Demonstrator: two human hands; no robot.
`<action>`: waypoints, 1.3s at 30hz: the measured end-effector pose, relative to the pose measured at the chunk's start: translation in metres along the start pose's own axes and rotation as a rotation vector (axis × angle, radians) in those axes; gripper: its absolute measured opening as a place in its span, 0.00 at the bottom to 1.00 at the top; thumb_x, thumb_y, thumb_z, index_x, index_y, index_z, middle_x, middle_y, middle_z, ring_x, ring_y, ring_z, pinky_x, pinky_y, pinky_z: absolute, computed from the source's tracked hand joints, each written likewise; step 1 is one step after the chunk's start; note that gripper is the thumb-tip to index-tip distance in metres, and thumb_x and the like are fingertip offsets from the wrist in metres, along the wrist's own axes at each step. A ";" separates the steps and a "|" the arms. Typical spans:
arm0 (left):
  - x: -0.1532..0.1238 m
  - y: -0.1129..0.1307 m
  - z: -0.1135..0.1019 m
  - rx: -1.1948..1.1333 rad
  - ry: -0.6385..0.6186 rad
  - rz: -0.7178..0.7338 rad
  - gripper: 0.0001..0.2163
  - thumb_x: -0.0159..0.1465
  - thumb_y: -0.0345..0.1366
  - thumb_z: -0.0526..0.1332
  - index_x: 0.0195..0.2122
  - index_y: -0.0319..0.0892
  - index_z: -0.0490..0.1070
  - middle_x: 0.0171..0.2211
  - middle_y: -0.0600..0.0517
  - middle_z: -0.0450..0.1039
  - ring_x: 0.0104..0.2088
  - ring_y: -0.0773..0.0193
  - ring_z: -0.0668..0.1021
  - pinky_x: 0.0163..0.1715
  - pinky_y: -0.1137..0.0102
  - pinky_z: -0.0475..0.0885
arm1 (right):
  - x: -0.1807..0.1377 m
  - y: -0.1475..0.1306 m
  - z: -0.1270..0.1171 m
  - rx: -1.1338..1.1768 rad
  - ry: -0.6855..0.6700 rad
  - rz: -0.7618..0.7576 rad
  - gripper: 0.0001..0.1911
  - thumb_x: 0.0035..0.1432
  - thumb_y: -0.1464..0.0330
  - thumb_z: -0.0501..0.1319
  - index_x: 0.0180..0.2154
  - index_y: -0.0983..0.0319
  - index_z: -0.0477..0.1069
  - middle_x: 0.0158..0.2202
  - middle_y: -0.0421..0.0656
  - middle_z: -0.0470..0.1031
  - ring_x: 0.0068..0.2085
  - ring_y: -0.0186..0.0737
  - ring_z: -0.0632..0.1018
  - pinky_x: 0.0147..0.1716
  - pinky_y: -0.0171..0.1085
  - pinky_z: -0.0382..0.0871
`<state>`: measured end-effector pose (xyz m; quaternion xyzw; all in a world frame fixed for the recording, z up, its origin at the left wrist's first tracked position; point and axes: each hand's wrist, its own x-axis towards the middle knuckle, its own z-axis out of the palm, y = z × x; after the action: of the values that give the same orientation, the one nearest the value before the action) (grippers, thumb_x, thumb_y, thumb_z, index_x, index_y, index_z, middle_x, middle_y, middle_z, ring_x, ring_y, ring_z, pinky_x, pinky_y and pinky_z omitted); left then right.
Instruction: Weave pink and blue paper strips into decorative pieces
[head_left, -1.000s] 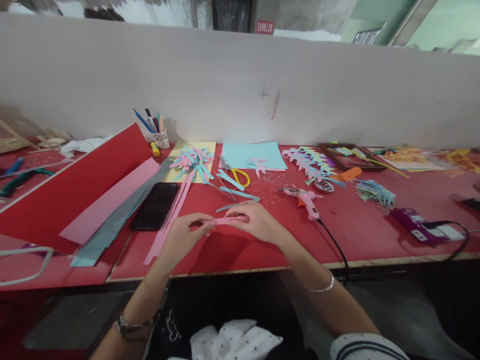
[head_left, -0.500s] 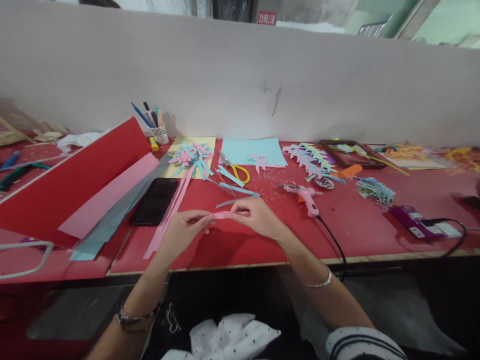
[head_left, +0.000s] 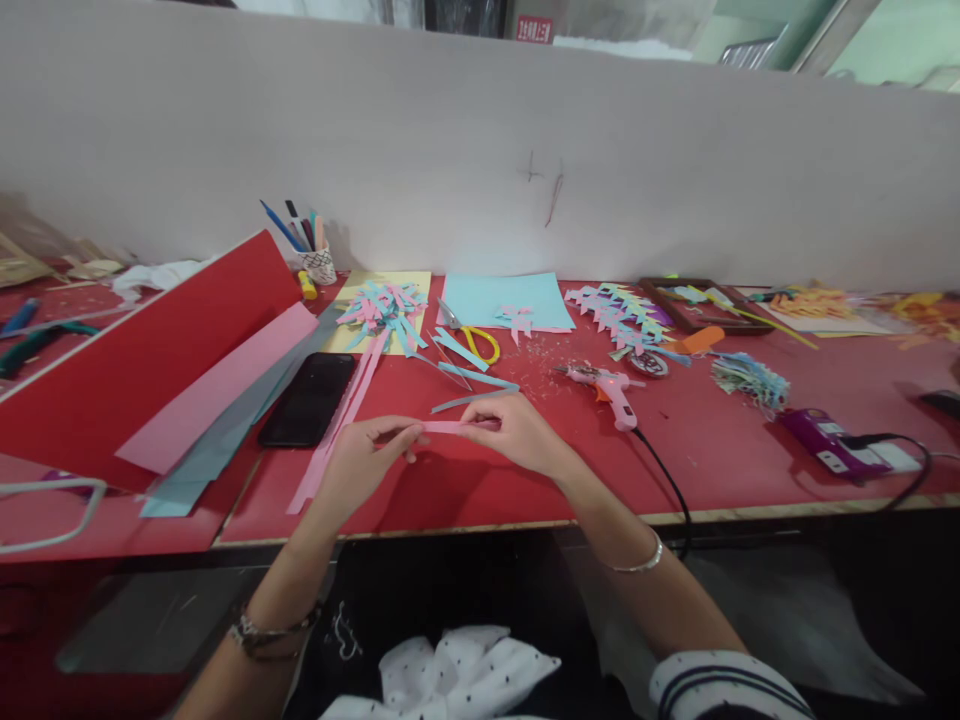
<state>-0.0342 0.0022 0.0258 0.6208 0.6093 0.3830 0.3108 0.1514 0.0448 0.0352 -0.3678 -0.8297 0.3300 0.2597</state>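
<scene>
A short pink paper strip (head_left: 450,427) is stretched between my two hands just above the red table (head_left: 525,480). My left hand (head_left: 364,458) pinches its left end with thumb and fingers closed. My right hand (head_left: 514,430) pinches the right end. Long pink strips (head_left: 337,425) lie on the table left of my hands, beside a black phone (head_left: 309,400). Loose blue strips (head_left: 469,385) lie just beyond my hands.
Yellow-handled scissors (head_left: 472,340), a pile of cut pink and blue strips (head_left: 382,310) and a blue sheet (head_left: 504,300) lie further back. A pink glue gun (head_left: 611,390) with a black cord sits right. Red, pink and grey sheets (head_left: 172,370) lean at left. A pen cup (head_left: 319,262) stands by the wall.
Both hands keep their pinch on the pink strip and have shifted only slightly; the view has tilted a little.
</scene>
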 end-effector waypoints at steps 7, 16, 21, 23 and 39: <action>0.001 -0.010 -0.009 0.026 -0.010 -0.010 0.15 0.51 0.45 0.53 0.23 0.41 0.73 0.16 0.54 0.73 0.21 0.66 0.74 0.27 0.74 0.68 | -0.005 0.004 -0.011 0.027 0.006 0.047 0.08 0.52 0.67 0.56 0.26 0.64 0.70 0.25 0.40 0.73 0.28 0.32 0.71 0.29 0.30 0.60; 0.001 -0.019 -0.020 0.049 0.051 -0.074 0.15 0.49 0.47 0.54 0.22 0.42 0.74 0.15 0.55 0.72 0.21 0.65 0.74 0.27 0.74 0.68 | -0.014 0.010 -0.020 0.175 0.053 0.154 0.11 0.51 0.64 0.57 0.23 0.64 0.67 0.18 0.37 0.69 0.20 0.29 0.69 0.23 0.30 0.61; -0.003 -0.022 -0.023 0.044 0.090 -0.099 0.15 0.48 0.47 0.54 0.21 0.42 0.73 0.14 0.54 0.72 0.22 0.64 0.74 0.28 0.73 0.69 | -0.015 0.019 -0.019 0.335 0.056 0.190 0.11 0.52 0.64 0.55 0.24 0.64 0.67 0.24 0.41 0.74 0.21 0.30 0.74 0.27 0.31 0.65; -0.004 -0.024 -0.022 0.036 0.100 -0.098 0.15 0.48 0.47 0.54 0.21 0.42 0.73 0.14 0.54 0.72 0.22 0.64 0.75 0.29 0.73 0.69 | -0.015 0.020 -0.018 0.366 0.057 0.208 0.12 0.53 0.63 0.53 0.25 0.65 0.68 0.26 0.42 0.75 0.22 0.31 0.75 0.28 0.32 0.66; -0.015 -0.014 -0.030 0.081 0.024 -0.010 0.13 0.49 0.45 0.55 0.22 0.42 0.73 0.16 0.54 0.73 0.20 0.67 0.73 0.21 0.76 0.67 | -0.010 0.002 -0.003 -0.189 0.265 -0.150 0.19 0.53 0.59 0.54 0.46 0.61 0.64 0.51 0.49 0.66 0.53 0.42 0.65 0.51 0.45 0.55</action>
<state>-0.0664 -0.0142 0.0277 0.6254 0.6311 0.3637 0.2798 0.1600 0.0391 0.0345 -0.3679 -0.8406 0.1790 0.3550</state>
